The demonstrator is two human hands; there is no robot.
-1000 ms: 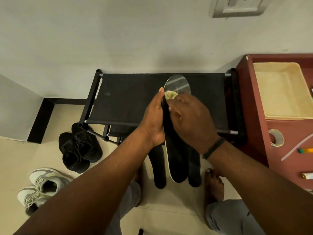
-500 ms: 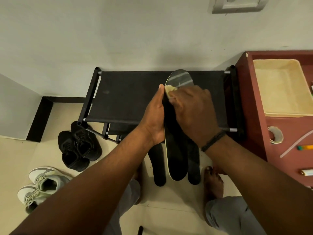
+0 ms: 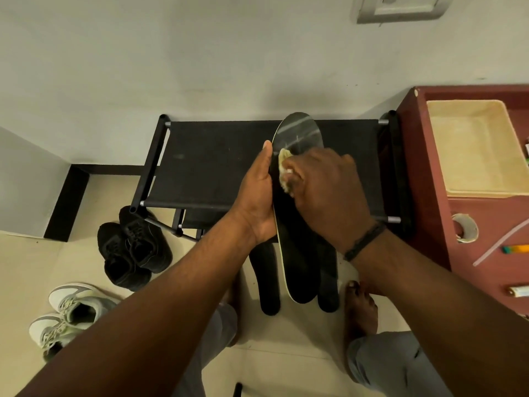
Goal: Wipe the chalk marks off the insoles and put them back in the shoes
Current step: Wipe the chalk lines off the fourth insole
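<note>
My left hand (image 3: 257, 193) grips the left edge of a black insole (image 3: 299, 133) held over the black shoe rack (image 3: 211, 167). Smeared white chalk streaks show on the insole's toe end. My right hand (image 3: 326, 190) presses a pale yellow cloth (image 3: 284, 167) onto the insole's middle. Two more black insoles (image 3: 267, 282) hang below it, partly hidden. A pair of black shoes (image 3: 131, 250) sits on the floor at the left, with a pair of white and grey sneakers (image 3: 68, 313) nearer to me.
A maroon table (image 3: 486, 224) at the right holds a cream tray (image 3: 472, 144), a tape roll (image 3: 465, 227), a straw and small items. My bare foot (image 3: 360, 308) and knees are below the insoles. A wall stands behind the rack.
My right hand with the cloth has rubbed slightly up and right along the insole toward the toe. My left hand keeps its hold.
</note>
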